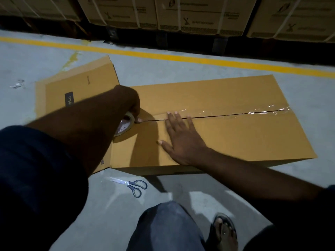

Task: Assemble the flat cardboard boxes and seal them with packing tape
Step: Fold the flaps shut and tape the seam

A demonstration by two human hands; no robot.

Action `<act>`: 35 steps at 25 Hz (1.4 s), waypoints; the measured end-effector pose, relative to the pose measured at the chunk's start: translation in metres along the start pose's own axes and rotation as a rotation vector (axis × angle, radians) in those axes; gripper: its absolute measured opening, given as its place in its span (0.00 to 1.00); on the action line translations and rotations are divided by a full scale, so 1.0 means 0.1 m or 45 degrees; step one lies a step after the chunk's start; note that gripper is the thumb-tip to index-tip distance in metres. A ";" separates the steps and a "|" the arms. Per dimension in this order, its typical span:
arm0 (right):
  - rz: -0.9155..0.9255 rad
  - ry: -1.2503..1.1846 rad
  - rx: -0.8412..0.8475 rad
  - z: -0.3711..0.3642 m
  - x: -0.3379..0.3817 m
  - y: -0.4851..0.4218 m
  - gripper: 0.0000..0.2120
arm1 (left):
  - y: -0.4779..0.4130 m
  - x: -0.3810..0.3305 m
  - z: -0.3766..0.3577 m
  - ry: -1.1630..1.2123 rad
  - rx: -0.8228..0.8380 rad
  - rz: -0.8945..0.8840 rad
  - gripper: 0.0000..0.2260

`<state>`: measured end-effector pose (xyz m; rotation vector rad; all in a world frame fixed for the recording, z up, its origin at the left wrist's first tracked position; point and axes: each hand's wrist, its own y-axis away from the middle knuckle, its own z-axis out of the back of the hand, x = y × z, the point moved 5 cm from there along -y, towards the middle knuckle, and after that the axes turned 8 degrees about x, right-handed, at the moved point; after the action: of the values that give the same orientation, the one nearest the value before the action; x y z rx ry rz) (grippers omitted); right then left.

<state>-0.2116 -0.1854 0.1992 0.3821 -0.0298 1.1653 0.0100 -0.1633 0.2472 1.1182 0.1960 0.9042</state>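
Note:
A long brown cardboard box (235,136) lies on the concrete floor, its two top flaps meeting in a centre seam. Clear packing tape (253,112) covers the seam from the right end to about the middle. My left hand (131,104) grips the tape roll (125,126) at the left end of the seam, fingertips on the cardboard. My right hand (181,136) lies flat on the box top with fingers spread, fingertips reaching the seam where the tape ends. A flat unfolded box (78,87) lies on the floor behind the left end.
Scissors (135,185) with dark handles lie on the floor just in front of the box. A yellow line (181,57) crosses the floor behind. Strapped cartons (199,13) stand on pallets along the back. My knee (166,227) and sandalled foot (224,232) are near the bottom edge.

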 end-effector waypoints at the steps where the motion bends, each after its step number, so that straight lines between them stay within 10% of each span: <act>1: 0.056 -0.025 0.009 -0.01 0.16 -0.09 0.39 | -0.04 -0.04 0.01 -0.127 -0.003 0.013 0.22; 8: 0.076 -0.121 -0.053 -0.08 0.56 -0.30 0.45 | -0.01 0.15 0.00 -0.153 0.025 -0.130 0.20; 13: 0.068 -0.052 -0.080 -0.05 0.58 -0.27 0.45 | 0.11 0.50 -0.06 0.308 0.289 -0.297 0.46; 16: 0.061 -0.076 -0.075 -0.06 0.57 -0.27 0.45 | 0.13 0.61 -0.06 0.340 0.323 -0.268 0.33; 29: 0.108 -0.062 -0.051 -0.05 0.56 -0.25 0.44 | -0.03 1.16 -0.17 -0.062 -0.244 -0.480 0.29; 35: 0.049 -0.043 -0.096 -0.03 0.56 -0.26 0.43 | -0.30 1.01 -0.32 0.007 -0.234 -0.749 0.08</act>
<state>-0.1667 -0.1437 0.2017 0.3353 -0.1105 1.1922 0.0733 -0.0733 0.2365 0.8186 0.4128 0.3898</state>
